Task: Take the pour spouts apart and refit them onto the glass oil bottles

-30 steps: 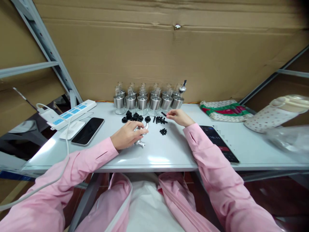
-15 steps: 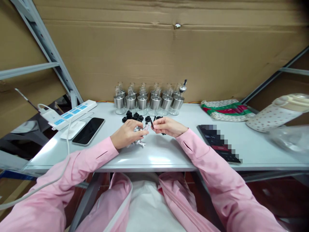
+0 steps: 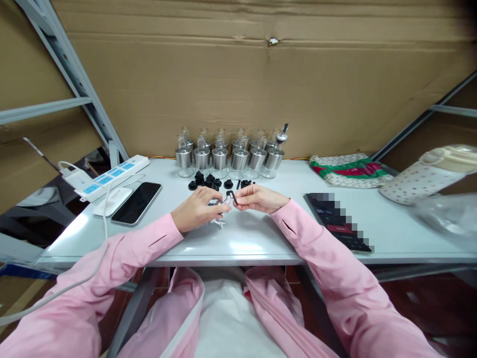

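While the right hand [image 3: 259,198] pinches a bent black strip [image 3: 234,198] at the tip of a silvery spout [image 3: 227,199], the left hand [image 3: 197,210] grips that spout over the counter [image 3: 264,236]; beyond, black stoppers [image 3: 209,180] lie before two rows of bottles [image 3: 219,159].

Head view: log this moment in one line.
Left hand: holds silver piece; right hand: pinches black strip at its tip; bottles: behind

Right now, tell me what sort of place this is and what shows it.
Probably a small workbench in a workshop or stockroom: metal-sleeved glass bottles stand in rows, loose black parts lie before them, and cardboard walls the back.
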Demonstrator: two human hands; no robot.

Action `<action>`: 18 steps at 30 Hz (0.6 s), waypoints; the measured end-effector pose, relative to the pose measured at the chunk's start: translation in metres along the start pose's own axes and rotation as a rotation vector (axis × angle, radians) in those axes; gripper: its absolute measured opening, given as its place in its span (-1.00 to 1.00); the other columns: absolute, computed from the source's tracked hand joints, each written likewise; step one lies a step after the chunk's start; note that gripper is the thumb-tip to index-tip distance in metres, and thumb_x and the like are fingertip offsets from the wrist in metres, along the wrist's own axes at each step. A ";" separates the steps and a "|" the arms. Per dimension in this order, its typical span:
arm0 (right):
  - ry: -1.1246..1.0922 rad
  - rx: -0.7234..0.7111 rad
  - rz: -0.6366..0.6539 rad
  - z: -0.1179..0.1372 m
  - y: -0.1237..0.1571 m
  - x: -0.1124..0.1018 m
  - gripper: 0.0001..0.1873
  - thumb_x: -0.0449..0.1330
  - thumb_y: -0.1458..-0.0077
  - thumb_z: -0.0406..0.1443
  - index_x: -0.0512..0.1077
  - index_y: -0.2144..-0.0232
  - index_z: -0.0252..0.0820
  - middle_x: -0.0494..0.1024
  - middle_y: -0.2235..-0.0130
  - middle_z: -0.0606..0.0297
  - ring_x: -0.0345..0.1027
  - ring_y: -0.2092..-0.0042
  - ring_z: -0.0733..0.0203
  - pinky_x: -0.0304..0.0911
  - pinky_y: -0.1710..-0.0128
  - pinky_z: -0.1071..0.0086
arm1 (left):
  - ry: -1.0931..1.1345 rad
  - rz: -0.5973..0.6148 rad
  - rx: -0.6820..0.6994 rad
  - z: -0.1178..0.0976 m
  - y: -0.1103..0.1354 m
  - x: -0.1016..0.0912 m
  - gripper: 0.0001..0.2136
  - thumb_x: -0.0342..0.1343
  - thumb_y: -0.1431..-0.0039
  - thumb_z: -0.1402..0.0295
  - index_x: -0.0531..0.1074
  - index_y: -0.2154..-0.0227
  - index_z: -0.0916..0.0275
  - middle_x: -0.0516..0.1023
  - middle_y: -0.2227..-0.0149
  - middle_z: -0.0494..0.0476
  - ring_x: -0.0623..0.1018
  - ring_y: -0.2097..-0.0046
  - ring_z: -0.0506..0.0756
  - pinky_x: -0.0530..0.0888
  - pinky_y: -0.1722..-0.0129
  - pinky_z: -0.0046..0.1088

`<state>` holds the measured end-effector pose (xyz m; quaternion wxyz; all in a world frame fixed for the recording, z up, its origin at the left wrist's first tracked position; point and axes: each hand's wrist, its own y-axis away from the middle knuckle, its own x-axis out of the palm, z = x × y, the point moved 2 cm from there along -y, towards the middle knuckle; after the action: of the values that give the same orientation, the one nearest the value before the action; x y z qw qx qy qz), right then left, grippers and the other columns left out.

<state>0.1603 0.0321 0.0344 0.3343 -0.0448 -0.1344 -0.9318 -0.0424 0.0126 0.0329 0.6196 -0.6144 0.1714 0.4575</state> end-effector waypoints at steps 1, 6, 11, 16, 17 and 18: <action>0.002 0.009 0.013 0.000 0.000 0.000 -0.71 0.44 0.34 -0.23 0.50 0.56 -0.33 0.48 0.53 0.36 0.29 0.51 0.47 0.23 0.44 0.56 | 0.000 -0.007 0.008 -0.001 0.000 0.001 -0.81 -0.02 -0.24 0.30 0.45 0.18 0.15 0.42 0.22 0.17 0.40 0.17 0.10 0.36 0.16 -0.34; -0.011 0.018 0.065 -0.002 0.001 0.002 -0.71 0.43 0.31 -0.24 0.50 0.54 -0.36 0.48 0.53 0.34 0.29 0.49 0.46 0.21 0.42 0.54 | 0.002 -0.128 0.016 -0.002 0.001 0.001 -0.83 0.02 -0.21 0.29 0.46 0.21 0.15 0.35 0.14 0.19 0.40 0.13 0.10 0.40 0.16 -0.34; -0.039 -0.002 0.068 -0.004 -0.001 0.002 -0.68 0.43 0.32 -0.23 0.50 0.52 -0.36 0.48 0.51 0.33 0.32 0.46 0.43 0.21 0.40 0.52 | 0.023 -0.114 0.024 -0.003 0.000 0.001 -0.86 0.02 -0.21 0.35 0.39 0.19 0.20 0.29 -0.04 0.27 0.41 0.05 0.12 0.43 0.10 -0.29; -0.001 -0.010 0.073 -0.004 -0.003 0.003 -0.68 0.42 0.29 -0.20 0.48 0.52 -0.34 0.47 0.50 0.36 0.28 0.49 0.48 0.19 0.41 0.54 | 0.107 -0.061 0.001 -0.003 0.001 0.003 -0.76 0.04 -0.18 0.24 0.31 0.13 0.23 0.30 0.01 0.32 0.46 0.10 0.12 0.48 0.14 -0.27; 0.007 -0.010 0.072 -0.004 -0.003 0.003 -0.68 0.42 0.29 -0.20 0.48 0.52 -0.34 0.47 0.50 0.37 0.28 0.49 0.48 0.19 0.41 0.54 | 0.123 -0.050 0.002 -0.003 0.002 0.004 -0.74 0.04 -0.18 0.23 0.30 0.12 0.23 0.29 0.02 0.32 0.46 0.11 0.11 0.48 0.15 -0.27; 0.012 -0.009 0.075 -0.004 -0.004 0.003 -0.68 0.42 0.29 -0.20 0.48 0.52 -0.34 0.47 0.51 0.37 0.28 0.49 0.48 0.19 0.41 0.54 | 0.133 -0.039 0.005 -0.002 0.002 0.005 -0.73 0.03 -0.19 0.22 0.28 0.11 0.23 0.28 0.02 0.31 0.47 0.11 0.11 0.49 0.15 -0.26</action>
<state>0.1554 0.0314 0.0299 0.3695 -0.0456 -0.1265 -0.9194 -0.0406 0.0116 0.0277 0.6172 -0.6451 0.2010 0.4030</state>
